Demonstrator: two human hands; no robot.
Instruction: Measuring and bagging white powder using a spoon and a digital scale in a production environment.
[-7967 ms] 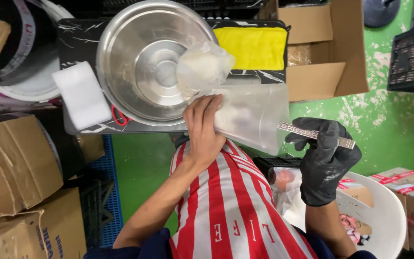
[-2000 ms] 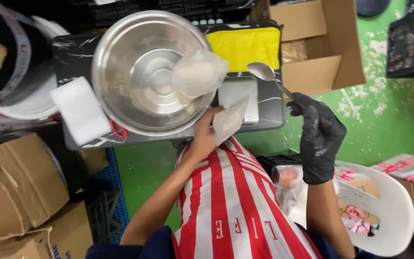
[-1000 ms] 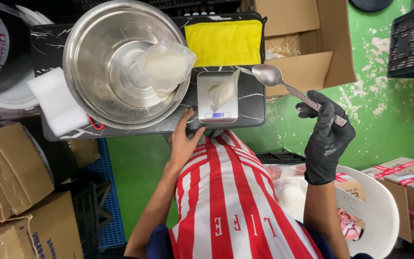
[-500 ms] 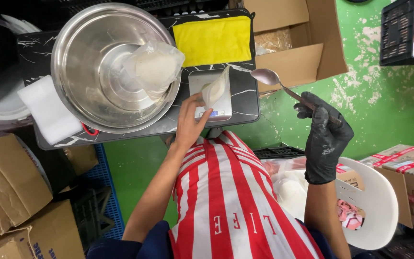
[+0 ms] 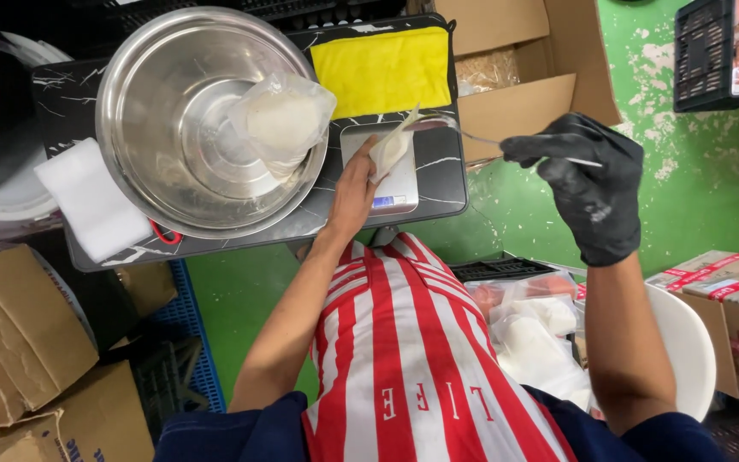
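On black marbled table [image 5: 438, 184]: steel bowl [image 5: 173, 111], yellow cloth [image 5: 382, 68]; green floor [image 5: 686, 197].

One steel bowl [image 5: 190, 111] — one scale [image 5: 399, 184], one spoon [image 5: 472, 133] — one yellow cloth [image 5: 382, 68].

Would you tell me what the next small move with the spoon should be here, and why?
Probably tip the spoon a little further into the small bag. The gloved right hand holds its bowl right at the bag's open mouth, while the left hand props the bag upright on the scale. What the spoon carries cannot be made out.
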